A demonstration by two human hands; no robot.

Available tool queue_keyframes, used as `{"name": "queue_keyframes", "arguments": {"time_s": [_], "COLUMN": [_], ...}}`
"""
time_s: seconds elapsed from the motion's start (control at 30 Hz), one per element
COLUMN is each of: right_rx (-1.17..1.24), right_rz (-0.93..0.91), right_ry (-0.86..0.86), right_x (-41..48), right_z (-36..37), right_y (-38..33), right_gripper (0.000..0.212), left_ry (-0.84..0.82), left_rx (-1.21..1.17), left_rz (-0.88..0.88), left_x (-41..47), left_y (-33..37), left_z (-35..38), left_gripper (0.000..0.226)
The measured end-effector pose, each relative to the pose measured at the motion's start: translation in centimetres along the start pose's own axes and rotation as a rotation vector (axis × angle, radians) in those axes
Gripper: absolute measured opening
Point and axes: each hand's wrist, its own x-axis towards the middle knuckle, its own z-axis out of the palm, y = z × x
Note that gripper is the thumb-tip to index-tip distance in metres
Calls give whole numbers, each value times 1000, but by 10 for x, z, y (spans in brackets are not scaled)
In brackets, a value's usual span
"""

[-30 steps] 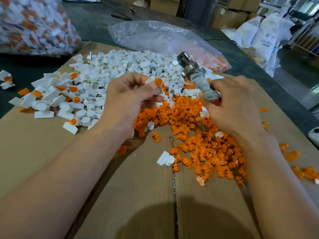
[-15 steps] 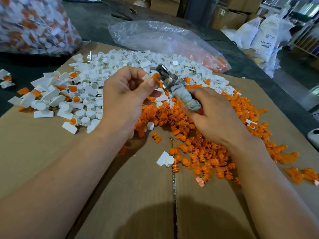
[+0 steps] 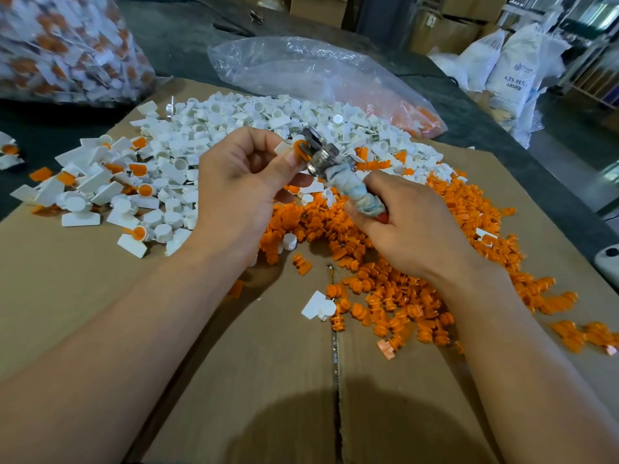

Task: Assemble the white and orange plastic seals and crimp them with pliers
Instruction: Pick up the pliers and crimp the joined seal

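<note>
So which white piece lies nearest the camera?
The lone white seal by the cardboard seam, at the orange pile's near edge; the rest lie further back.

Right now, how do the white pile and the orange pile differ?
The white pile lies farther away and leftward; the orange pile lies nearer, rightward. The white pile's pieces are flat-tagged cups; the orange pile's are small ribbed plugs. Both rest loose on the cardboard.

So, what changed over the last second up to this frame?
The right hand swung the pliers left, bringing their head up against the white and orange seal pinched in the left hand. Nothing was picked up or let go. Both hands kept their holds; the white pieces and orange pieces stayed put.
</note>
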Motion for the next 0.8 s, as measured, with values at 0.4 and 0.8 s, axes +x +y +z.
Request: {"name": "queue_keyframes", "arguments": {"time_s": [0.4,0.8], "right_rx": [132,72], "right_rz": [23,2], "right_ry": [-52,-10], "right_x": [3,2], "right_z": [4,6], "right_y": [-2,-4], "right_gripper": [14,17], "left_ry": [33,54], "left_rx": [-53,-65], "left_rz": [-89,-110], "left_x": [0,-1], "left_y": [-3,0], "left_z": [-1,-1], "left_gripper": [23,23]}}
